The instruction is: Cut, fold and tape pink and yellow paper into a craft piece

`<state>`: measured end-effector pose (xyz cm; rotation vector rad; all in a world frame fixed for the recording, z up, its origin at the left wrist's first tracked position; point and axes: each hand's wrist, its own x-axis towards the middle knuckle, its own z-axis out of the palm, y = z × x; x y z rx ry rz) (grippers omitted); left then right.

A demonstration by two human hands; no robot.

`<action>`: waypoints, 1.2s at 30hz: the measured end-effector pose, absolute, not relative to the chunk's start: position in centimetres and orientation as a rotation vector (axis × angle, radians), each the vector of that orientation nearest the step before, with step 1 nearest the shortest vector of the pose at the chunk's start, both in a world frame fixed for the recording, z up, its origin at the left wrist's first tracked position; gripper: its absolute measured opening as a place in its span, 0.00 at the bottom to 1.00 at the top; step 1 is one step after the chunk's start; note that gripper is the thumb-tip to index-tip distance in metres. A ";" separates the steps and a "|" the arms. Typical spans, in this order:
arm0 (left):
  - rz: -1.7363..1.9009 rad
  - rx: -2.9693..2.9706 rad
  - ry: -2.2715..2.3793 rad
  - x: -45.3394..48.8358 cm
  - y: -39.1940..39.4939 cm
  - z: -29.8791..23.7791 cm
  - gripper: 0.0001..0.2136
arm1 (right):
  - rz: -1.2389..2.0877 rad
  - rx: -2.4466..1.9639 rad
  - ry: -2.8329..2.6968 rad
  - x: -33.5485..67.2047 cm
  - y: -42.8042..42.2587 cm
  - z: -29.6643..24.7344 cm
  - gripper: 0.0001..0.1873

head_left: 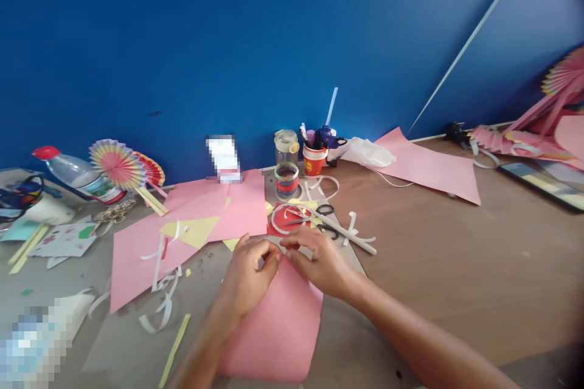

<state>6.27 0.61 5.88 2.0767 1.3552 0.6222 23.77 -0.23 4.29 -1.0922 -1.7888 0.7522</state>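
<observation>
A pink sheet of paper (278, 334) lies in front of me, its far edge under both hands. My left hand (253, 267) pinches that edge between thumb and forefinger. Close beside it, my right hand (314, 255) has its thumb and fingers curled at the same edge, fingertips nearly meeting the left ones. Any small piece between the fingertips is hidden. Just beyond the hands are black-handled scissors (325, 209), a red paper piece (278, 228) and a pale stick (353, 237).
Larger pink sheets (241, 206) with white paper strips (159, 261) lie left. A red cup of pens (314, 161) and a clear jar (286, 149) stand near the blue wall. Folded paper fans (119, 164), a bottle (75, 167) and another pink sheet (429, 164) sit farther out.
</observation>
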 end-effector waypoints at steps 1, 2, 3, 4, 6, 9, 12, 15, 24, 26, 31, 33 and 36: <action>0.622 2.095 1.350 6.3 0.6 5.9 0.09 | 0.717 -1.091 -1.818 23.6 -0.3 4.3 0.09; 0.621 2.114 1.346 6.4 0.6 5.9 0.09 | 0.661 -1.096 -1.846 23.5 -0.4 4.2 0.09; 0.615 2.131 1.341 6.4 0.5 5.9 0.09 | 0.588 -1.103 -1.872 23.3 -0.4 4.2 0.09; 0.609 2.146 1.339 6.5 0.5 5.9 0.10 | 0.507 -1.108 -1.898 23.2 -0.5 4.1 0.09; 0.596 2.164 1.341 6.6 0.4 5.9 0.10 | 0.359 -1.107 -1.955 23.2 -0.7 4.0 0.08; 0.593 2.192 1.351 6.6 0.3 5.9 0.10 | 0.181 -1.122 -2.037 23.2 -0.8 4.2 0.08; 0.595 2.208 1.360 6.7 0.3 5.9 0.09 | 0.052 -1.154 -2.101 23.3 -0.8 4.5 0.10; 0.589 2.208 1.366 6.8 0.3 5.7 0.09 | -0.012 -1.177 -2.123 23.3 -0.9 4.7 0.11; 0.577 2.220 1.384 7.3 0.3 5.2 0.08 | -0.114 -1.260 -2.081 22.8 -0.9 4.2 0.10; 0.583 2.217 1.356 7.2 0.1 5.2 0.07 | -0.133 -1.328 -2.015 23.7 0.0 3.9 0.10; 0.663 2.061 1.325 6.4 0.3 4.8 0.08 | -0.015 -1.563 -1.582 27.4 2.5 3.9 0.08; 0.702 2.015 1.287 6.1 0.7 4.6 0.07 | 0.179 -1.581 -1.520 28.1 2.9 4.1 0.10; 0.871 1.976 1.167 5.7 1.1 4.6 0.06 | 0.470 -1.590 -1.568 28.1 2.9 4.0 0.21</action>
